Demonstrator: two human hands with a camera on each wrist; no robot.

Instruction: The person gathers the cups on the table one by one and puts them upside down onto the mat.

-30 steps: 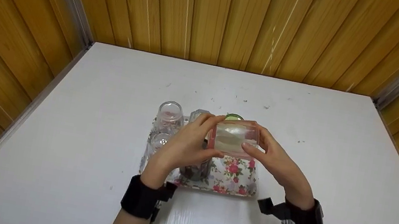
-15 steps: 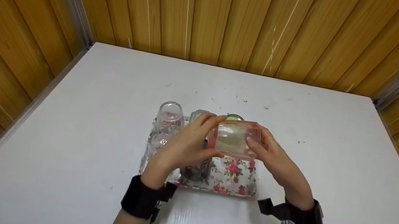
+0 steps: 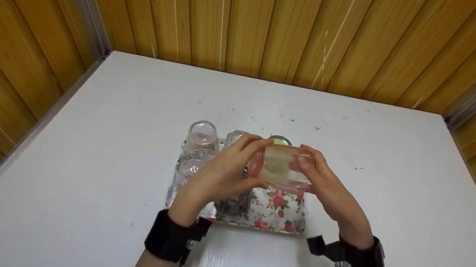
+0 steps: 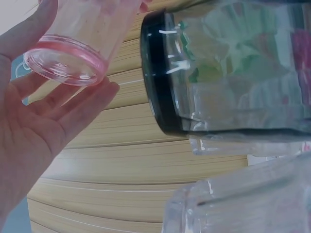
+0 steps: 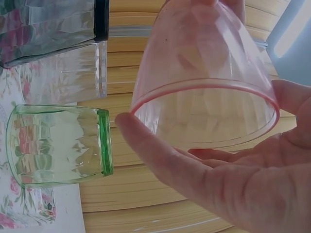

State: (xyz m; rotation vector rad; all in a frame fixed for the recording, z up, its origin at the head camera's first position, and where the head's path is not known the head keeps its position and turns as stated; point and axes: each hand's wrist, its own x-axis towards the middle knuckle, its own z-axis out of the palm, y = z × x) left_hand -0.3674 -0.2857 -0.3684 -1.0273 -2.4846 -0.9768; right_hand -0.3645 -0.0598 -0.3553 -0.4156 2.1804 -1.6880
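Note:
A translucent pink cup (image 3: 278, 167) lies on its side in the air above the floral tray (image 3: 278, 210), held between both hands. My left hand (image 3: 222, 167) grips it around the thick base, thumb below and fingers above. At the wide mouth, my right hand (image 3: 332, 190) holds the rim between thumb and fingers, as the right wrist view shows. In that view, the cup's open mouth (image 5: 209, 116) faces the camera and nothing shows inside. A green cup (image 5: 58, 145) stands on the tray behind the pink one, mostly hidden in the head view.
Clear cups (image 3: 202, 139) stand along the tray's left and back. A dark grey cup (image 4: 228, 73) stands near my left hand, partly covered by it in the head view. The white table (image 3: 122, 133) meets wood-patterned panels (image 3: 247, 19) behind and at the sides.
The pink cup has turned slightly in my hands and its mouth end has shifted a little right. My right thumb has moved up and right along its side. My left hand stays nearly still.

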